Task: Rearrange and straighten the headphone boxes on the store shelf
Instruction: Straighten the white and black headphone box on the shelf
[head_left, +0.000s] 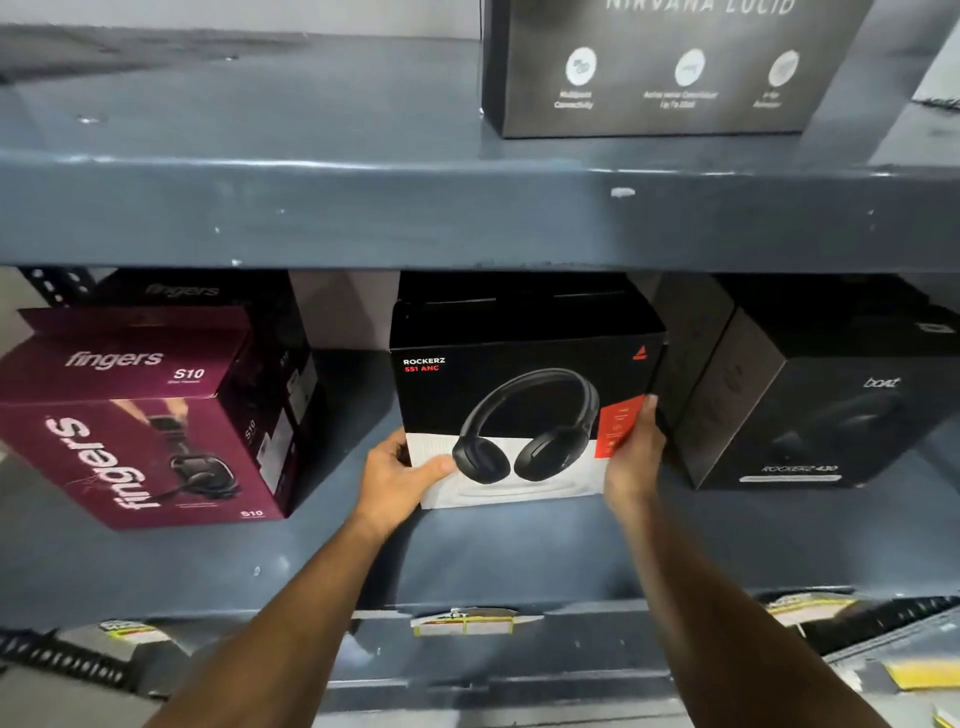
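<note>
A black and white Rockerz 551 ANC headphone box (524, 395) stands upright in the middle of the grey shelf (467, 551). My left hand (397, 475) grips its lower left corner, thumb across the front. My right hand (634, 457) clasps its right edge over the red panel. To the left sits a maroon Fingers S10 box (140, 415), turned at an angle, with another dark Fingers box (208, 291) behind it. To the right stands a black Rockerz 430 box (810, 410), also angled.
On the upper shelf (363, 208) stands a dark Nirvana Lucid box (665, 67). Price tags (472, 621) hang on the lower shelf's front edge. Gaps of bare shelf lie on both sides of the middle box.
</note>
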